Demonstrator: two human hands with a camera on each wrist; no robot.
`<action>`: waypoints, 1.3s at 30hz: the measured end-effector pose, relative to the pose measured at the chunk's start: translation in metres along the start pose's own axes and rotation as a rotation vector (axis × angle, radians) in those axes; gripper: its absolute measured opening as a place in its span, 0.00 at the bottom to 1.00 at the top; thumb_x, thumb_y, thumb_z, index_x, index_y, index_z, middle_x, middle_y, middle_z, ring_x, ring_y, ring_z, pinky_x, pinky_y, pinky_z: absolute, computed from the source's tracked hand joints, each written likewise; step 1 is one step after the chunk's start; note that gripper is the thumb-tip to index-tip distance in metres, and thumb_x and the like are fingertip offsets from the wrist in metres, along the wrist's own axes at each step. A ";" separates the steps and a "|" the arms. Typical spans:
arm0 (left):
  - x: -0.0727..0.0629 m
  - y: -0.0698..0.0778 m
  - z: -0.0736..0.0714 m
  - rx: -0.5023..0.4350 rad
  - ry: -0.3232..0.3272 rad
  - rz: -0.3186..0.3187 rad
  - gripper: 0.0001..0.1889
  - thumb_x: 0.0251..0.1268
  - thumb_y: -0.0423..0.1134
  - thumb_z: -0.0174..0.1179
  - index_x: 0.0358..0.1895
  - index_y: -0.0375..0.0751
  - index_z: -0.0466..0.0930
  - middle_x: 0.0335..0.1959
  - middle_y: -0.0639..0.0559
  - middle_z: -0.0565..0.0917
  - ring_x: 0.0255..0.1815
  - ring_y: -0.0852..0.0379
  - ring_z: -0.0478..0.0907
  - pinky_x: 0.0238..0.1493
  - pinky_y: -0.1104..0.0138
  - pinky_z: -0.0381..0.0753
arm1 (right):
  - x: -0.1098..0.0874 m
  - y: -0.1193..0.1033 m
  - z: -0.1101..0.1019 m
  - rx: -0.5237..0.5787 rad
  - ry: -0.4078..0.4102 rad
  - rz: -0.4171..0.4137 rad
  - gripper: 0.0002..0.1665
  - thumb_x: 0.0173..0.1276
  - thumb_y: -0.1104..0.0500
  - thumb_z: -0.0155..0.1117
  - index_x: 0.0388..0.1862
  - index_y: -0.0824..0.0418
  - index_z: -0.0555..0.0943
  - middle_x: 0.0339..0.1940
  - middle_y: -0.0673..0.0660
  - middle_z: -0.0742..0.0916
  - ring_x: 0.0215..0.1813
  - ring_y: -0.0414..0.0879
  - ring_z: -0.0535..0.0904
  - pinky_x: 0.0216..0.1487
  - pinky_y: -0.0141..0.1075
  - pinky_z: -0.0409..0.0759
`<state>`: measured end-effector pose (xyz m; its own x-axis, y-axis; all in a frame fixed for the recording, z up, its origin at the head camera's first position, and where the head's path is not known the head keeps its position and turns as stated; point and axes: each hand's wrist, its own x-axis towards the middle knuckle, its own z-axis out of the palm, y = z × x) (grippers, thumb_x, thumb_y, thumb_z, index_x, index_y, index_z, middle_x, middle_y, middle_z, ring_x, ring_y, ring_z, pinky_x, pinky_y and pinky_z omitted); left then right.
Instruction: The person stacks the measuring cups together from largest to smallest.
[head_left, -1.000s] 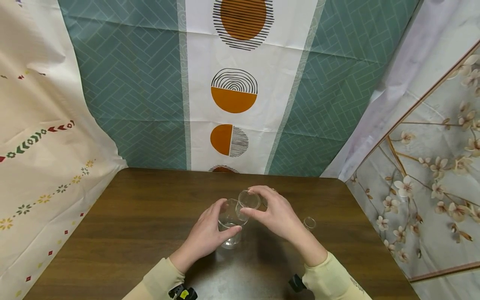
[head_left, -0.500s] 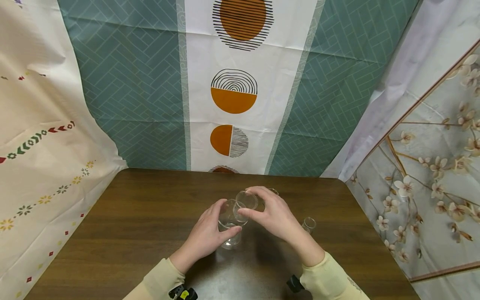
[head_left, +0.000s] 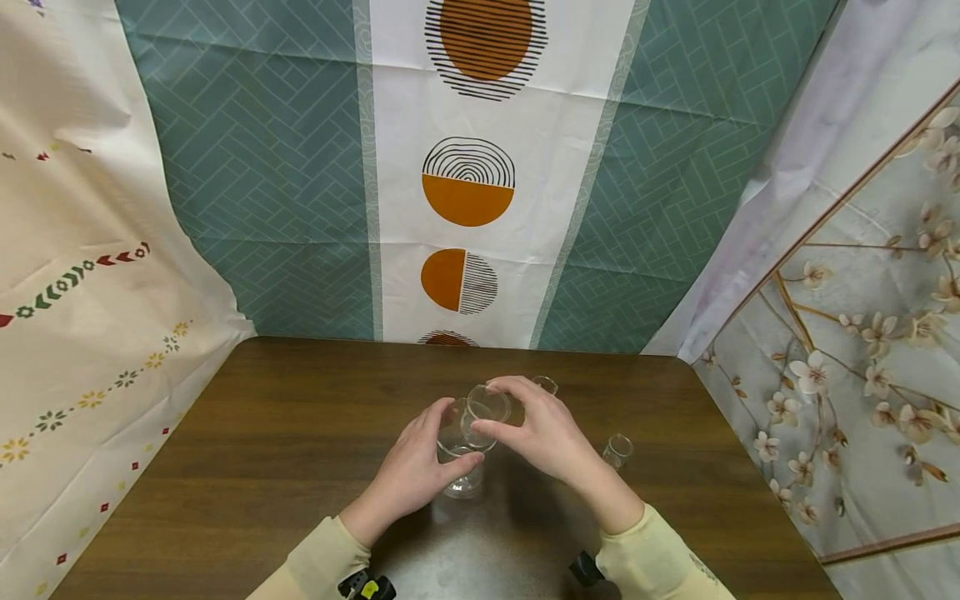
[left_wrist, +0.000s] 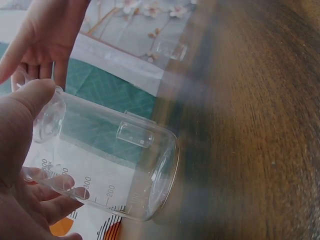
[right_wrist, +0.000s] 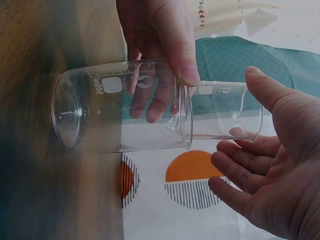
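Patterned cloths back the brown table (head_left: 247,467), where my left hand (head_left: 408,475) grips the upright 500 ml beaker (head_left: 459,454) while my right hand (head_left: 543,433) holds a smaller beaker (head_left: 487,406) tilted over its rim.

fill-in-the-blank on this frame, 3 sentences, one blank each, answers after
1. The left hand grips the large beaker, which stands on the ____ table.
2. The right hand holds the small beaker tilted over the large beaker's ____.
3. The large beaker's printed scale tops out at ____ ml.

Missing words: wooden; rim; 500
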<state>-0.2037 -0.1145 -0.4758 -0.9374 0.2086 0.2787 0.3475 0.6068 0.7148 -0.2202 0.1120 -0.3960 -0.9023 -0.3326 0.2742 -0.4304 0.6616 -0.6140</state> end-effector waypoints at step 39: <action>0.000 -0.001 0.001 -0.004 0.000 0.026 0.47 0.66 0.57 0.80 0.80 0.42 0.67 0.68 0.47 0.83 0.71 0.39 0.77 0.71 0.38 0.73 | -0.002 0.010 0.016 -0.053 -0.069 -0.040 0.36 0.67 0.36 0.83 0.66 0.53 0.86 0.69 0.49 0.86 0.72 0.50 0.81 0.71 0.55 0.78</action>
<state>-0.2042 -0.1145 -0.4770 -0.9281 0.2241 0.2975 0.3720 0.5979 0.7100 -0.2226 0.1086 -0.4150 -0.8815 -0.4037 0.2447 -0.4682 0.6807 -0.5635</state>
